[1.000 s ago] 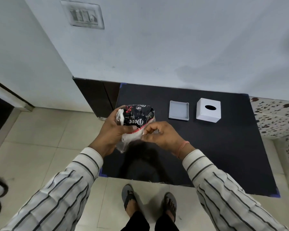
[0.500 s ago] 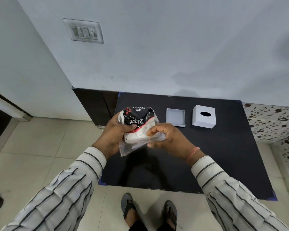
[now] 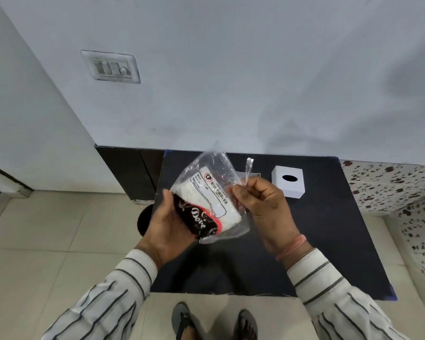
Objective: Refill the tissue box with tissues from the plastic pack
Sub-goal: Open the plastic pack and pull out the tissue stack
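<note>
I hold a clear plastic pack of white tissues (image 3: 207, 200) above the black table (image 3: 317, 241). The pack has a black printed end and a white label. My left hand (image 3: 167, 224) grips the pack's black end from below. My right hand (image 3: 263, 202) pinches a thin strip of clear plastic at the pack's upper right edge. The white tissue box (image 3: 288, 182), with an oval slot on top, stands at the back of the table, right of my hands. Its flat white lid is mostly hidden behind my right hand and the pack.
A white wall with a switch plate (image 3: 111, 67) rises behind the table. A dark cabinet (image 3: 128, 173) stands at the table's left. A speckled surface (image 3: 390, 185) lies to the right. Tiled floor and my sandalled feet (image 3: 214, 322) are below the near edge.
The pack has been turned so its label faces up and its open end points away. My right hand moved up to the pack's right edge, pulling a strip of plastic.
</note>
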